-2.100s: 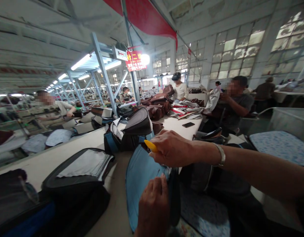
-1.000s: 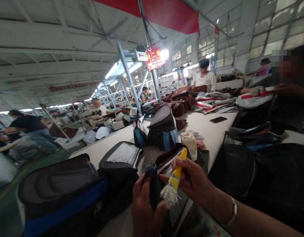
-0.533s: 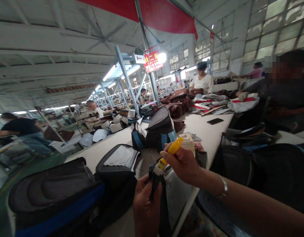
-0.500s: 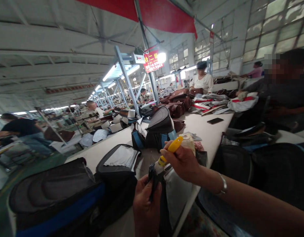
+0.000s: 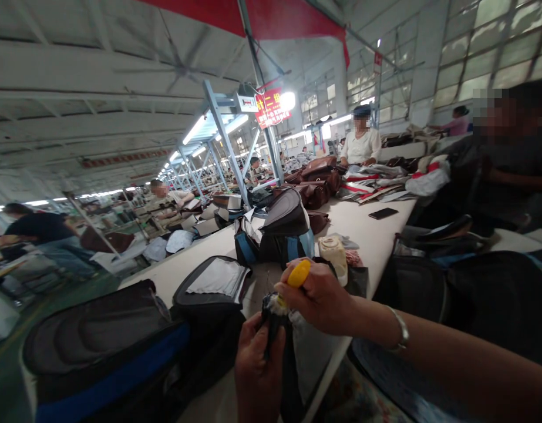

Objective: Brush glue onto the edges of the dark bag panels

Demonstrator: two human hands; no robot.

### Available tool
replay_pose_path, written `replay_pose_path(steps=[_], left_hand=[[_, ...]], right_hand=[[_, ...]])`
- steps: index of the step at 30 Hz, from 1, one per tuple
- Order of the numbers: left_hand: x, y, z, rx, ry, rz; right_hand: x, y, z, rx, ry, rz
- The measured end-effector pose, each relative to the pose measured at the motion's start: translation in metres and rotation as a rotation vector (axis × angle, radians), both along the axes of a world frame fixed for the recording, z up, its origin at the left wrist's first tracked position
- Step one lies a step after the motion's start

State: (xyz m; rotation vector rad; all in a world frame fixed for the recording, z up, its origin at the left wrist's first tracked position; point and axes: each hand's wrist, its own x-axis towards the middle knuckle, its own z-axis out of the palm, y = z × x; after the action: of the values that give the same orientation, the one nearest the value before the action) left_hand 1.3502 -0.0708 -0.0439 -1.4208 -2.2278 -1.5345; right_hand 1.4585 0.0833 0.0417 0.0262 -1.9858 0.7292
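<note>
In the head view, the left hand (image 5: 258,358) at six o'clock pinches a dark piece (image 5: 275,324). Toward five, the right hand (image 5: 324,295) grips a brush (image 5: 298,274), bristles against the piece's top. A phone (image 5: 383,213) lies at three on the table (image 5: 347,217).

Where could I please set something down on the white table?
Bare tabletop shows around the phone, bordered by the brown bags and the cream container; another strip lies beyond the black bag topped with white cloth, left of the upright blue-and-black bag. It is crowded where the left hand holds a dark piece and the right hand a yellow brush.
</note>
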Motion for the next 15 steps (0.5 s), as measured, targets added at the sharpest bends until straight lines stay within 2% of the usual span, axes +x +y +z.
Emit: replay_pose_path(steps=[2,3,5,8,10,11,13,15], left_hand=[[-0.002,0.0,0.0,0.018,0.026,-0.004],[-0.004,-0.001,0.001,0.028,0.037,-0.013],[-0.012,-0.004,0.007,0.032,0.054,-0.039],[-0.032,-0.008,0.024,-0.012,0.084,-0.086],[-0.05,-0.002,0.036,-0.051,0.086,-0.128],[-0.059,0.004,0.04,-0.065,0.076,-0.158],[-0.075,0.025,0.043,-0.104,0.065,-0.249],[-0.086,0.053,0.038,-0.147,0.107,-0.317]], right_hand=[[0.004,0.007,0.002,0.017,0.036,-0.072],[0.007,0.015,0.005,-0.066,0.087,-0.108],[0.018,0.039,0.01,-0.382,0.212,-0.099],[0.041,0.089,0.009,-0.886,0.409,0.089],[0.06,0.121,-0.003,-1.142,0.452,0.21],[0.069,0.132,-0.013,-1.21,0.44,0.236],[0.087,0.145,-0.04,-1.289,0.38,0.266],[0.1,0.145,-0.072,-1.349,0.322,0.321]])
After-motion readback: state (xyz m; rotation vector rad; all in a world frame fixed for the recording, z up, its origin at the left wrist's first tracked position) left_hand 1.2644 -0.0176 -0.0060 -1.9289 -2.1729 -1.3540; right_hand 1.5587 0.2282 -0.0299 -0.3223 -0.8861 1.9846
